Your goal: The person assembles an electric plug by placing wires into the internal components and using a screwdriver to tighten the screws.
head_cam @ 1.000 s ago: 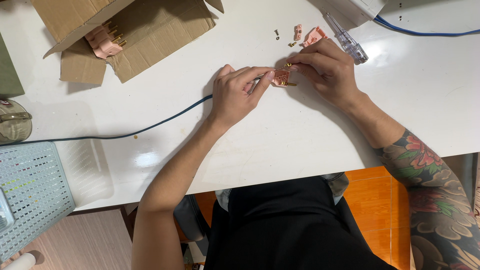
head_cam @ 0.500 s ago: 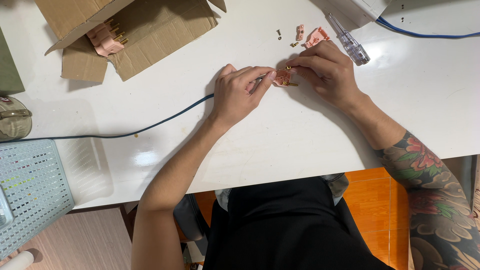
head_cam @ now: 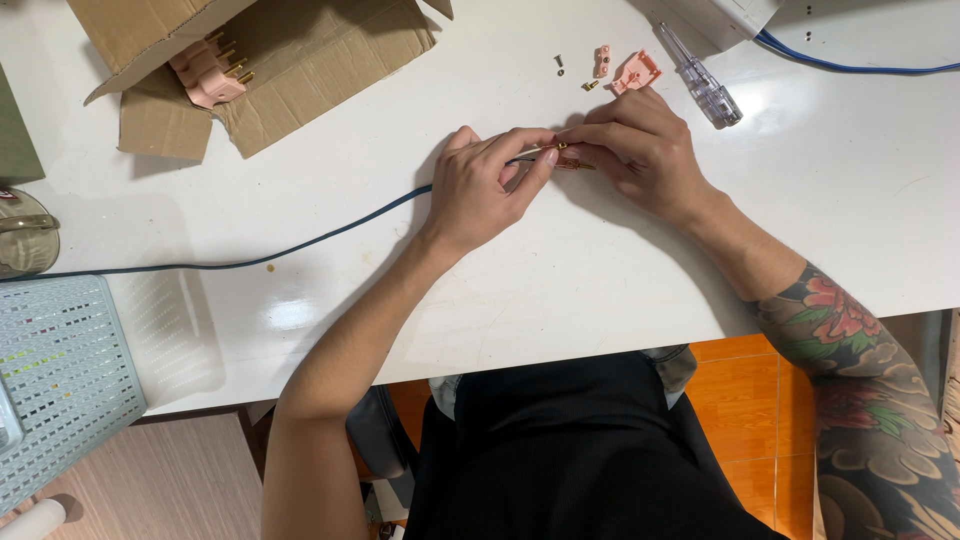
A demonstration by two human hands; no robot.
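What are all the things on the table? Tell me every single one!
table: one, white, under everything
cable: one, dark blue, from the left edge to the hands
brass pins: small, gold, between the fingertips; count unclear
cardboard box: one, brown, open, top left
pink plug: one, pink with brass prongs, in the box
pink plug pieces: two, pink, top middle
screws: about two, tiny, beside the pink pieces
screwdriver: one, clear handle, top right
blue cord: one, top right corner
basket: one, pale grey, perforated, bottom left
left hand: pinching the cable end
right hand: holding the brass pins
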